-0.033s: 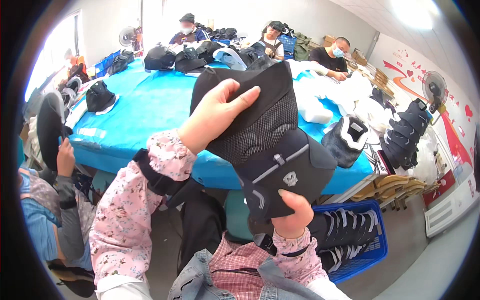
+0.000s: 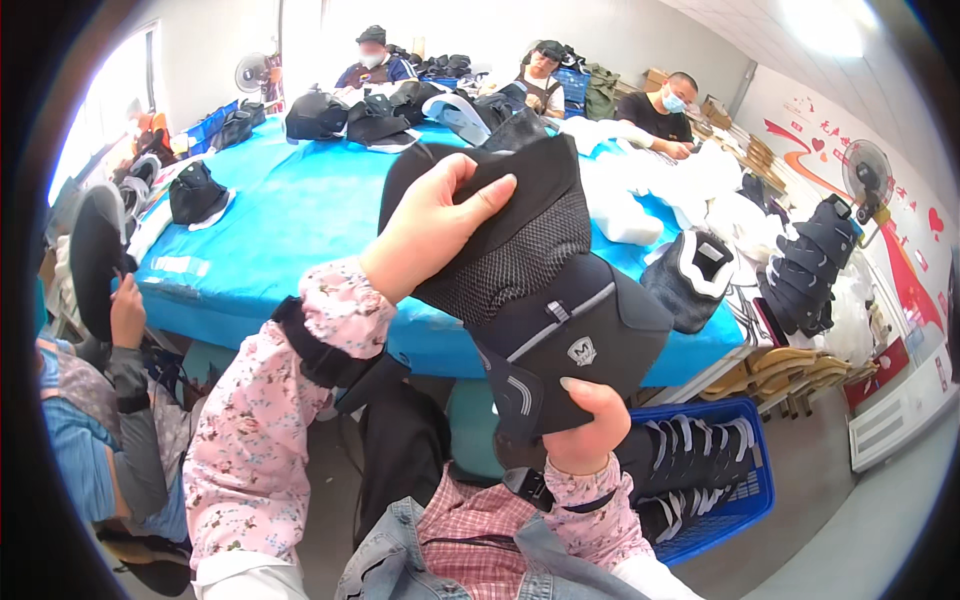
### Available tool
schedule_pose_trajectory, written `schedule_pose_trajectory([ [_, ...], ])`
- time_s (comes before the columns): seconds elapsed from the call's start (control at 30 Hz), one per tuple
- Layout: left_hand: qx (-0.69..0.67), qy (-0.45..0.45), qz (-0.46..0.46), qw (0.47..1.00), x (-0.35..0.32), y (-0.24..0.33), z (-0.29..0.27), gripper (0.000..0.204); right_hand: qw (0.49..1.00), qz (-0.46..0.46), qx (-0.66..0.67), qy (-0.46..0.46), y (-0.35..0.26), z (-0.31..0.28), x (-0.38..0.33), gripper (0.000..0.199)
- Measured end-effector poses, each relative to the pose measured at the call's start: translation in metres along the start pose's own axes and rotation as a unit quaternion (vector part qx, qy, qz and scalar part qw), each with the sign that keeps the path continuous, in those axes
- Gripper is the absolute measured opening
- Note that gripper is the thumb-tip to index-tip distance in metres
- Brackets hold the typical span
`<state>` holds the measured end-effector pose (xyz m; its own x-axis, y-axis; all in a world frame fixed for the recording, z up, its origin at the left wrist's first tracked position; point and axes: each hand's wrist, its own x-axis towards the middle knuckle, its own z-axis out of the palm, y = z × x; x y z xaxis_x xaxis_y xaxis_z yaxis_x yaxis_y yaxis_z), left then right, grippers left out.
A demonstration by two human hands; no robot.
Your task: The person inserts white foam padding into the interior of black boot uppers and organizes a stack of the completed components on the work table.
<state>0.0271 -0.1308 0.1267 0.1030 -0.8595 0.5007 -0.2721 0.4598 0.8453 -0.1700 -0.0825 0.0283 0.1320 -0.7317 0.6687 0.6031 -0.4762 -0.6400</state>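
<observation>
In front of me, above the table's near edge, I hold up a dark fabric guard (image 2: 610, 325) with both hands. Its upper end is smooth black cloth with a patterned mesh panel; its lower end is dark navy with a grey strip and a silver shield badge. My left hand (image 2: 437, 225) grips the upper end, thumb on the face and fingers partly hidden behind the cloth. At the lower end, my right hand (image 2: 588, 425) is closed with the thumb pressed on the front; its fingers are hidden beneath.
The blue-covered table (image 2: 300, 240) carries black padded pieces (image 2: 375, 120), a white-lined black piece (image 2: 690, 280) and white padding (image 2: 625, 215). A blue crate (image 2: 765, 480) of dark pieces stands low right. Several people work around; one at left holds a black oval piece (image 2: 95, 260).
</observation>
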Motion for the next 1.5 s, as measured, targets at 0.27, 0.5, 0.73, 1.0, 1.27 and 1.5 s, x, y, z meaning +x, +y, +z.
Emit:
schedule_pose_trajectory([
  [0.27, 0.102, -0.061, 0.009, 0.993, 0.005, -0.029, 0.026, 0.038, 0.973, -0.085, -0.211, 0.045, 0.015, -0.027, -0.015, 0.029],
  [0.5, 0.252, 0.058, 0.240, 0.936, -0.045, 0.024, 0.022, 0.048, 0.985, 0.087, 0.144, 0.028, -0.006, -0.010, 0.007, 0.037],
  [0.73, 0.181, -0.018, 0.108, 0.977, -0.075, 0.020, 0.031, 0.064, 0.981, 0.176, 0.086, -0.006, 0.003, -0.007, 0.009, 0.027],
  [1.0, 0.139, -0.030, 0.082, 0.986, -0.076, 0.018, 0.025, 0.032, 0.971, 0.004, -0.207, -0.123, 0.003, -0.021, 0.033, 0.026],
  [1.27, 0.061, -0.207, 0.032, 0.976, -0.061, 0.029, 0.007, 0.028, 0.960, -0.031, -0.207, -0.183, 0.012, -0.025, 0.028, 0.027],
  [1.5, -0.110, -0.076, -0.036, 0.990, -0.060, 0.013, 0.013, 0.029, 0.966, 0.178, -0.127, -0.140, -0.003, -0.008, 0.059, 0.038],
])
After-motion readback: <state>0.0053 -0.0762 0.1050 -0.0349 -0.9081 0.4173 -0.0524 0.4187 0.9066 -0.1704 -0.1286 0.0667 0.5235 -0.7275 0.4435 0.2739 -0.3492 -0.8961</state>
